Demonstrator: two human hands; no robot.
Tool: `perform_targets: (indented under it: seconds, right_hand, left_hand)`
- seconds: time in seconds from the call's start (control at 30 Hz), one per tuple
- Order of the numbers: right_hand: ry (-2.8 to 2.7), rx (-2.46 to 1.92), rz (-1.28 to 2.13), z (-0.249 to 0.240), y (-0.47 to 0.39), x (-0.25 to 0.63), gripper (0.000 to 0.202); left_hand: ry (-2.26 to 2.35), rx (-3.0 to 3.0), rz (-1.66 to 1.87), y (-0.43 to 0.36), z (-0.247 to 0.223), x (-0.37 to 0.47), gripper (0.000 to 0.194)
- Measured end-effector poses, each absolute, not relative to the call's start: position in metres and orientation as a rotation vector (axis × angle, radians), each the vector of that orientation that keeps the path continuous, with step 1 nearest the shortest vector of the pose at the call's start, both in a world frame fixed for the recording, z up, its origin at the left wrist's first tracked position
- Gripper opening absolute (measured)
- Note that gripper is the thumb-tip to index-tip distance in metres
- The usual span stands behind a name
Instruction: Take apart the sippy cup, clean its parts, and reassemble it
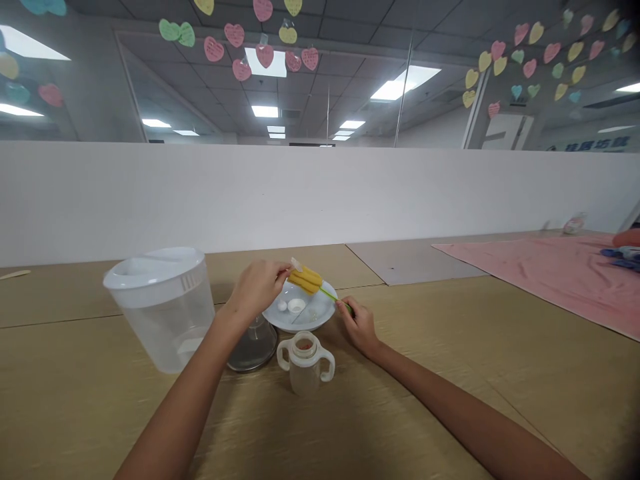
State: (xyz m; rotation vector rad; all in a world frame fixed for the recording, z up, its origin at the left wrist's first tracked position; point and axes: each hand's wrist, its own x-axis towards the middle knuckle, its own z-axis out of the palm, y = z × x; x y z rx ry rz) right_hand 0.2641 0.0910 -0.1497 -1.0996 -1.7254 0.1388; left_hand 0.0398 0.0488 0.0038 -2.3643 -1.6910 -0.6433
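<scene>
My right hand (359, 325) is closed around the green handle of a bottle brush (306, 280) with a yellow sponge head. My left hand (263, 283) pinches a small translucent whitish piece (296, 265) at the tip of the sponge; its exact kind is too small to tell. Below the sponge sits a white plate (325, 319) with small white parts on it, among them a round ring-like cap (297, 306). Nearer to me stands an open baby bottle (305, 373) with two side handles, something reddish showing inside its mouth.
A clear lidded plastic bin (165, 320) stands at left, beside my left forearm. Partly behind that forearm lies a round dark-looking lid or dish (254, 350). At right a pink cloth (550, 273) covers the table (425, 400). A white wall (320, 200) borders the back.
</scene>
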Motion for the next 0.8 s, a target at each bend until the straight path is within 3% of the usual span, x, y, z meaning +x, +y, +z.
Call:
perform_targets:
  seconds: [0.23,0.5,0.8]
  right_hand:
    - [-1.639,-1.075,0.258,-0.149,0.095,0.265,0.035]
    - [-1.539,-1.093,0.303,-0.148,0.105,0.267,0.039]
    - [-1.572,-1.106,0.333,-0.148,0.105,0.267,0.040]
  left_hand:
    - [-1.824,-2.284,-0.310,0.044,0.009,0.027,0.026]
    - [-2.165,-2.171,0.200,0.072,-0.019,-0.008,0.023]
    - [-2.328,-2.189,0.327,0.088,-0.035,-0.009,0.010]
